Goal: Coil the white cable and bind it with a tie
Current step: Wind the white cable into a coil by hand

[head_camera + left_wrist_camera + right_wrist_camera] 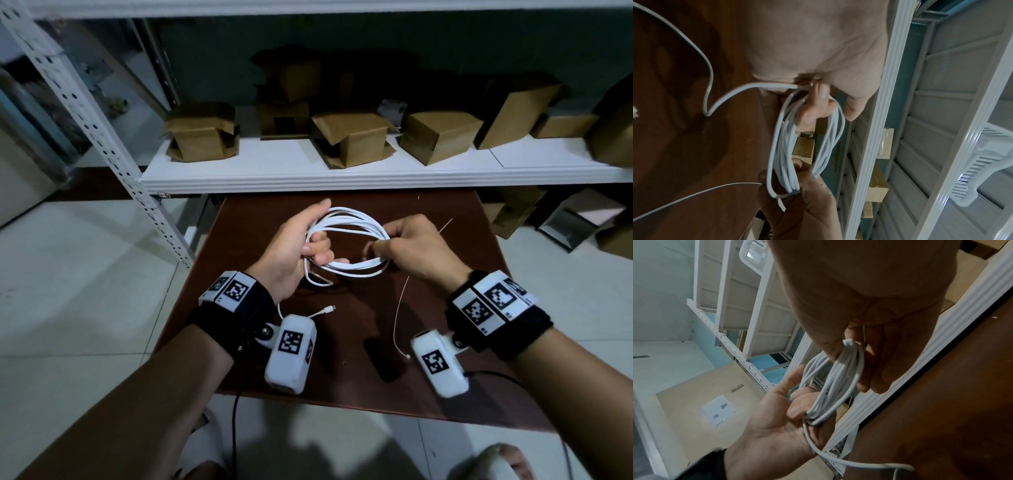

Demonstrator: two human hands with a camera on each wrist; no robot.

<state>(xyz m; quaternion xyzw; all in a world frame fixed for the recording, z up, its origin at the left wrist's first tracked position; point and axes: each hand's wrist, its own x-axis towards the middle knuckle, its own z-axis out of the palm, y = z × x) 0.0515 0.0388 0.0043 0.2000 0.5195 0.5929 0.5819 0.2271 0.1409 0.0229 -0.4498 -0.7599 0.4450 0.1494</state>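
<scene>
Several loops of the white cable (346, 219) hang as a coil above the brown table (342, 377). My left hand (301, 240) grips the coil's left side, fingers curled through the loops (785, 154). On the coil's right side my right hand (404, 246) pinches the strands (834, 382) together. A thin white tie (399, 308) runs from the right hand down onto the table, and its other end sticks up past the knuckles. The cable's loose tail with its connector (329, 308) lies on the table under my left wrist.
A white shelf (342, 174) with several cardboard boxes (352, 140) stands just behind the table. Its perforated upright (102, 137) rises at the left. Tiled floor surrounds the table, and more boxes (513, 212) lie on the floor at the right.
</scene>
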